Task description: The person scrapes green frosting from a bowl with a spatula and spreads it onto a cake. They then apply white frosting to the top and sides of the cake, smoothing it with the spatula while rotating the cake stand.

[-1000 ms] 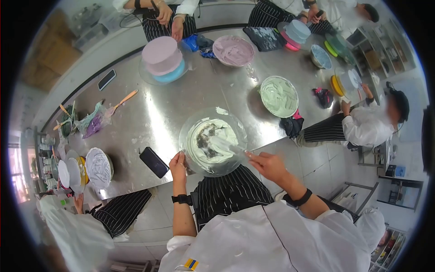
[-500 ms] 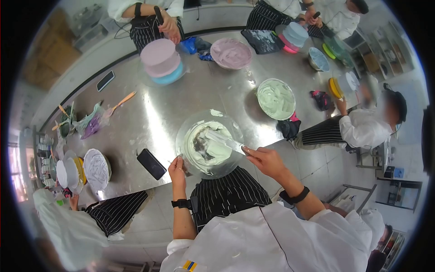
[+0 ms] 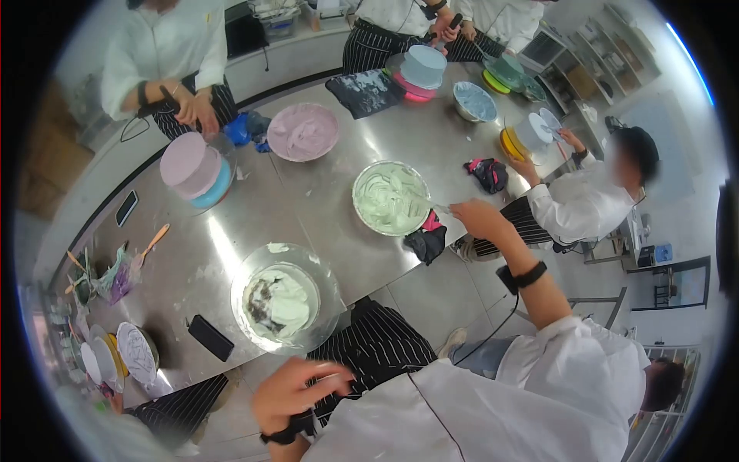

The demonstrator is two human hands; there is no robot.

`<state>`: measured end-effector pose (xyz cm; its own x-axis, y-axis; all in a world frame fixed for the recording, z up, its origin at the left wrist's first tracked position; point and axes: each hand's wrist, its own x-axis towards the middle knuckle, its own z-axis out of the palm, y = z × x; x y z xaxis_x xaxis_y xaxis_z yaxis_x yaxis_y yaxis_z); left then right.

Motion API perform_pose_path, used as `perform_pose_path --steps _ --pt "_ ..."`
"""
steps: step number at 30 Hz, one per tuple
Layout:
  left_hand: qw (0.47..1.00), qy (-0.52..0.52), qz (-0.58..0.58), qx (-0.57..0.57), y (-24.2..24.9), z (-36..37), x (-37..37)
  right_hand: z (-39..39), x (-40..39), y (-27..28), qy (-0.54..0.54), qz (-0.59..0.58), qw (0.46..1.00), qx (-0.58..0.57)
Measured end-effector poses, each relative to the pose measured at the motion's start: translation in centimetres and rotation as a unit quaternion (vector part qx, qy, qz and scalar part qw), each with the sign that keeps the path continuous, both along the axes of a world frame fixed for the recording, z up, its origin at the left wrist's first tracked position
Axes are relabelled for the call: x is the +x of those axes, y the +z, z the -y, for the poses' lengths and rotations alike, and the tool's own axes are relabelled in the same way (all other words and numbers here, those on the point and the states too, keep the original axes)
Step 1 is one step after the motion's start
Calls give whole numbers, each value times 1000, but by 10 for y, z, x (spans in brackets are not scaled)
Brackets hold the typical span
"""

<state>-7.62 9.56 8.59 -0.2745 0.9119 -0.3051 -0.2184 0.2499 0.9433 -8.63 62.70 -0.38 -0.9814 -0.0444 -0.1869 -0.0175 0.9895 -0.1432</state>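
Note:
My right hand [image 3: 479, 219] is closed round the handle of a spatula [image 3: 440, 207], its blade reaching over the rim into a bowl of pale green cream [image 3: 391, 196]. The blade's tip is lost in the cream. My left hand [image 3: 302, 391] is off the table in front of my apron, slightly blurred, fingers loosely bent and apart, holding nothing. Just beyond it, at the table edge, stands a clear turntable plate [image 3: 327, 289] carrying a round of green cream [image 3: 289, 302] with a dark patch showing through on its left.
A black phone [image 3: 210, 337] lies left of the plate. Dark and pink cloth [image 3: 426, 239] sits against the green bowl. A pink cream bowl [image 3: 302, 132] and pink cake form [image 3: 188, 167] stand farther back. Co-workers stand around the steel table [image 3: 281, 223].
My right hand has carried the spatula from the turntable into the green cream bowl. My left hand has let go of the plate's edge and drawn back toward me. The view has turned right.

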Motion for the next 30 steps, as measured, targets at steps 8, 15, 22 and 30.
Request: perform_pose_path --steps 8,15,22,30 --pt "822 546 -41 -155 -271 -293 -79 -30 -80 -83 84 223 969 60" --pt "797 576 164 -74 -317 -303 -93 -29 -62 -83 -9 324 923 -209" --pt "786 583 202 -39 -311 -300 -92 -25 -25 -90 -122 369 822 -417" --pt "956 108 -221 -160 -44 -205 -50 -12 25 -71 -280 316 619 -663"
